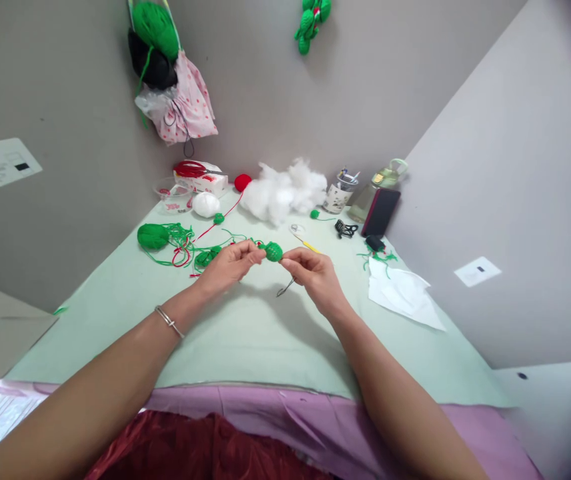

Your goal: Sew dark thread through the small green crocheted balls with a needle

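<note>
A small round green crocheted piece point(273, 251) is raised above the table between my two hands. My left hand point(233, 265) pinches its left side with thumb and fingertips. At its right edge, the thumb and forefinger of my right hand point(315, 275) are closed on it. Below the right fingers shows a thin metal tool with a looped end point(284, 288); whether the hand holds it or it lies on the table, I cannot tell. Behind my left hand lies more green crochet point(208, 257) with red bits. A yellow-handled crochet hook point(310, 247) rests just beyond the right hand.
The pale green table point(255, 353) carries a green yarn ball point(153, 236) with tangled strands at left. White stuffing point(285, 190), a red yarn ball point(242, 182) and red scissors point(193, 169) stand behind. At right are a phone point(381, 212), a bottle point(368, 200) and white paper point(403, 293).
</note>
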`<state>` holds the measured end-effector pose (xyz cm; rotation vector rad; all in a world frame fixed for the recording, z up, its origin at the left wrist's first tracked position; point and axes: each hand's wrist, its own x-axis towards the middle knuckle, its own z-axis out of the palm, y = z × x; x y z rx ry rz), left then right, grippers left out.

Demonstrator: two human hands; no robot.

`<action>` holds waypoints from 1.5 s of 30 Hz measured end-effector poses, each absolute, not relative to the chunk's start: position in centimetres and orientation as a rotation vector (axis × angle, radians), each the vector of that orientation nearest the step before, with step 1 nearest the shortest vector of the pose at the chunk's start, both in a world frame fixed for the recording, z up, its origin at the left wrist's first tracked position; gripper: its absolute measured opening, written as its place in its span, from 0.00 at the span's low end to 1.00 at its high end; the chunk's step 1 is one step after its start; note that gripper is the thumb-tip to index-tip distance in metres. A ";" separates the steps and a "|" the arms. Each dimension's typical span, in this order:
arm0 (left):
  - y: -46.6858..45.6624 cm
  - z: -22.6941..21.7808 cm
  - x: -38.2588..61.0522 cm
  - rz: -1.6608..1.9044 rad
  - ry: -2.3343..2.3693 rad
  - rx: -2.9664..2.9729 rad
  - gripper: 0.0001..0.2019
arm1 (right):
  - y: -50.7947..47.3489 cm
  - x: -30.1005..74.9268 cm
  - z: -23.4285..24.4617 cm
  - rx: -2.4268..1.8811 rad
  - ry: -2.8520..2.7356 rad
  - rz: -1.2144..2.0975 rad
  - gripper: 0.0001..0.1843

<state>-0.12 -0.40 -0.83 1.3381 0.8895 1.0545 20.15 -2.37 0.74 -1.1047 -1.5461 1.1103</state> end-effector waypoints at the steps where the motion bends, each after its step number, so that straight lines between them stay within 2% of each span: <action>1: -0.3 -0.6 -0.3 1.081 0.896 1.304 0.20 | -2.3 20.3 0.8 -1.098 -1.513 1.125 0.14; 6: 0.1 0.5 -1.4 1.287 0.662 0.949 0.21 | -2.2 20.5 0.6 -1.069 -1.471 1.181 0.14; 11: 0.0 1.2 -1.8 1.256 0.505 0.705 0.22 | -2.3 20.5 0.3 -1.041 -1.471 1.237 0.14; 16: -0.9 0.9 -0.6 1.238 0.676 0.993 0.16 | -2.3 20.2 0.2 -1.053 -1.476 1.215 0.14; 20: -1.2 -0.3 0.5 1.153 0.708 1.262 0.18 | -2.6 19.7 0.4 -1.103 -1.519 1.175 0.15; 24: -0.9 -1.0 0.6 1.144 0.690 1.266 0.14 | -2.8 19.7 0.7 -1.116 -1.580 1.155 0.15; 33: -1.1 -0.3 0.0 1.081 0.659 1.324 0.16 | -2.5 20.7 1.2 -1.131 -1.654 1.203 0.16; 45: -1.9 -0.1 0.6 1.151 0.613 1.390 0.13 | -2.1 21.6 0.8 -1.053 -1.707 1.243 0.14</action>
